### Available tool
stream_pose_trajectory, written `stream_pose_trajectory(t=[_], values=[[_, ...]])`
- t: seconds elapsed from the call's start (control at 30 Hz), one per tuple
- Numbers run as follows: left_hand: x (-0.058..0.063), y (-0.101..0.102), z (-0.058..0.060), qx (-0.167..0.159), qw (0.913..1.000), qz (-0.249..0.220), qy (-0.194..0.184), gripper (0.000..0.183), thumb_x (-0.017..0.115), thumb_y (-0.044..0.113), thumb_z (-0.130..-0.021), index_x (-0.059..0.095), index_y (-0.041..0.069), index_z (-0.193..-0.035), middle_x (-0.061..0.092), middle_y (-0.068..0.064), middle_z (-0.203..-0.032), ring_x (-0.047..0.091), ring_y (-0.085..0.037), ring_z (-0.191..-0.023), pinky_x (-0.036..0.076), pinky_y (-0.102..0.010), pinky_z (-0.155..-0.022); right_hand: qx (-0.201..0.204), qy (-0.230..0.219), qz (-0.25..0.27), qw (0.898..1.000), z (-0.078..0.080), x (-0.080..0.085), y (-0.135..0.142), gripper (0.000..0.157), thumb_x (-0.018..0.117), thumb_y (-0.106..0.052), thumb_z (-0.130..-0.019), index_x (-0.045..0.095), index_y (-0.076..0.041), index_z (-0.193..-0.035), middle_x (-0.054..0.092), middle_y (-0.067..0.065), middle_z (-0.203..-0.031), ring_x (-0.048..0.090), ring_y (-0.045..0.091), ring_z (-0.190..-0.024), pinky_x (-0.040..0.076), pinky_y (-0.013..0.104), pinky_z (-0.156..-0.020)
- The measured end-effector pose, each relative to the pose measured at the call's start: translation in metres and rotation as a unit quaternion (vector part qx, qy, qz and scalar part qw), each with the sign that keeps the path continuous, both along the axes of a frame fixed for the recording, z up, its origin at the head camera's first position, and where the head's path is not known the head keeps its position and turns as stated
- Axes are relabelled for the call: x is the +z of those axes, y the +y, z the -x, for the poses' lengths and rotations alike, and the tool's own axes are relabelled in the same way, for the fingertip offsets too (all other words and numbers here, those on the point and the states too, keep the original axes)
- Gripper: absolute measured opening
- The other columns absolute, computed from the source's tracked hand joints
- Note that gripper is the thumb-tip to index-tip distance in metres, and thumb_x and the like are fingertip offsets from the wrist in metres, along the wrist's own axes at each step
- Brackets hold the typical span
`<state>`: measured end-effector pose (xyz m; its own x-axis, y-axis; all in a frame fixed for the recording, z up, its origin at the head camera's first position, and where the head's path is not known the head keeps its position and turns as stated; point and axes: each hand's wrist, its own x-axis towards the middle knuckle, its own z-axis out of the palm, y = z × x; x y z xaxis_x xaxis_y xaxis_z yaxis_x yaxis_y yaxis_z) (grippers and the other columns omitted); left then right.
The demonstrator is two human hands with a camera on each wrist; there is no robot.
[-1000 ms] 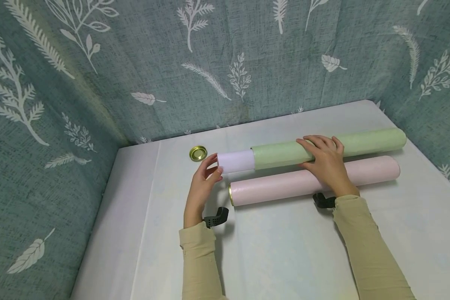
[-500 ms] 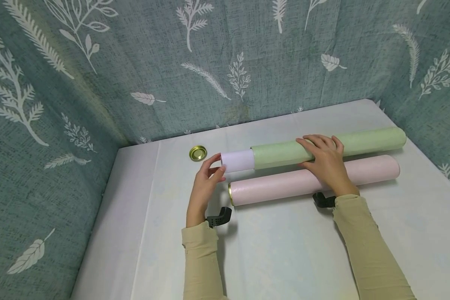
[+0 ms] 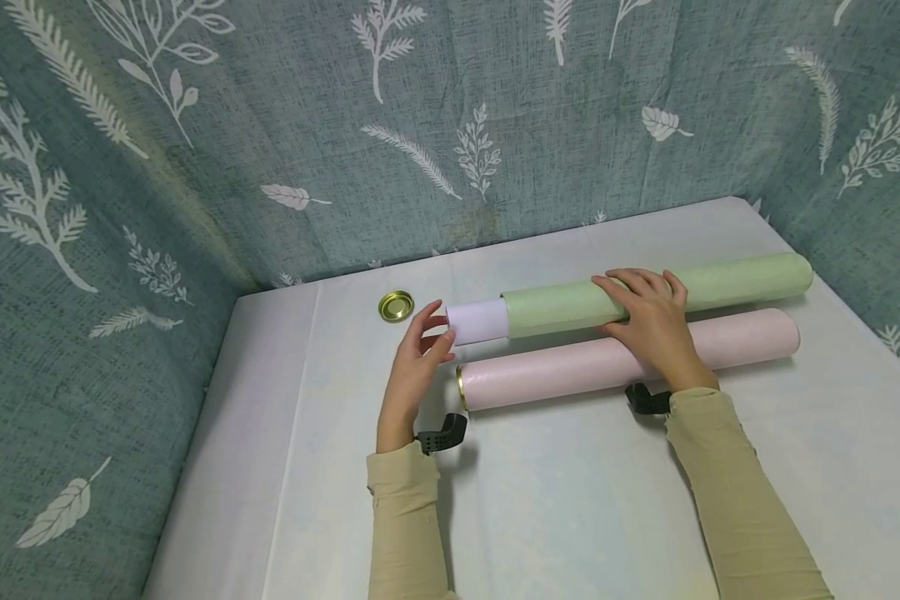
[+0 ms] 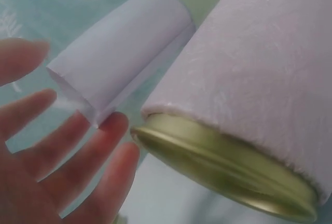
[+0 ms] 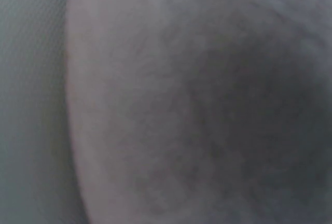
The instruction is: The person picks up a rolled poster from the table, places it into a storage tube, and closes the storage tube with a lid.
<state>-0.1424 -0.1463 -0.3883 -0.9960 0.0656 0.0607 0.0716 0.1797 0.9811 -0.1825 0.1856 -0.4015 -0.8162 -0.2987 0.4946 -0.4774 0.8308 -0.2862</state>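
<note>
A rolled sheet of white paper (image 3: pixel 478 322) sticks out of the left mouth of a long green cardboard tube (image 3: pixel 742 283). At the roll's outer end is my left hand (image 3: pixel 412 367); in the left wrist view its fingers (image 4: pixel 111 136) are spread and relaxed, with fingertips right at the paper's edge. My right hand (image 3: pixel 654 325) grips the green tube around its middle, thumb on the near side and fingers over the top. Just in front lies a pink tube (image 3: pixel 555 379) with a gold metal cap (image 4: pixel 228 167) on its left end. The right wrist view is dark and blurred.
A round gold lid (image 3: pixel 396 307) lies on the white table (image 3: pixel 540 500), left of the paper roll. Behind the table hangs a green-blue curtain (image 3: pixel 420 167) with white leaf patterns. The pink tube passes beneath my right wrist.
My left hand has moved slightly right, and the paper roll has slid a little deeper into the green tube. The left fingers have loosened from its end. My right hand has stayed put.
</note>
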Motion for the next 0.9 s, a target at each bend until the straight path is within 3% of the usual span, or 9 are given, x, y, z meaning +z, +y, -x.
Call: stream_pose_trajectory(t=[0.1, 0.3, 0.47, 0.67, 0.9], values=[[0.005, 0.002, -0.002, -0.006, 0.9999, -0.003, -0.009, 0.048, 0.058, 0.032, -0.087, 0.040, 0.031, -0.131, 0.045, -0.001, -0.124, 0.051, -0.017, -0.105, 0.049, -0.033, -0.079, 0.000, 0.002, 0.001, 1.000, 0.000, 0.000, 0.000, 0.074, 0.081, -0.023, -0.062, 0.048, -0.025, -0.128, 0.046, 0.003, -0.127, 0.033, 0.028, -0.119, 0.006, 0.054, -0.101], [0.021, 0.009, -0.010, -0.006, 0.9997, 0.019, -0.015, 0.046, 0.056, 0.023, -0.089, 0.042, 0.016, -0.132, 0.044, -0.005, -0.127, 0.051, -0.019, -0.105, 0.049, -0.034, -0.078, 0.000, 0.001, 0.000, 1.000, 0.000, 0.000, 0.000, 0.074, 0.081, -0.023, -0.062, 0.048, -0.024, -0.128, 0.046, 0.003, -0.127, 0.033, 0.029, -0.119, 0.006, 0.054, -0.101], [0.024, 0.011, -0.012, 0.002, 0.9989, 0.039, -0.025, 0.045, 0.055, 0.024, -0.089, 0.042, 0.017, -0.131, 0.041, -0.001, -0.131, 0.053, -0.019, -0.103, 0.048, -0.034, -0.079, 0.003, 0.003, 0.001, 1.000, 0.000, 0.001, 0.000, 0.074, 0.081, -0.023, -0.062, 0.049, -0.024, -0.128, 0.046, 0.003, -0.127, 0.033, 0.028, -0.119, 0.006, 0.054, -0.101], [0.008, 0.009, -0.002, 0.001, 0.9983, 0.046, -0.035, 0.046, 0.058, 0.036, -0.086, 0.043, 0.028, -0.129, 0.041, 0.006, -0.131, 0.054, -0.016, -0.102, 0.047, -0.035, -0.080, 0.000, -0.003, 0.001, 1.000, -0.001, 0.001, 0.000, 0.075, 0.081, -0.023, -0.062, 0.047, -0.025, -0.129, 0.045, 0.003, -0.127, 0.032, 0.028, -0.119, 0.006, 0.054, -0.101], [0.000, 0.012, 0.001, -0.014, 0.9980, 0.058, -0.022, 0.053, 0.057, 0.043, -0.084, 0.041, 0.027, -0.132, 0.042, 0.008, -0.130, 0.051, -0.013, -0.107, 0.048, -0.034, -0.080, -0.004, -0.011, -0.005, 1.000, -0.001, 0.000, 0.001, 0.074, 0.080, -0.023, -0.063, 0.047, -0.025, -0.129, 0.045, 0.003, -0.128, 0.032, 0.028, -0.119, 0.005, 0.054, -0.101]])
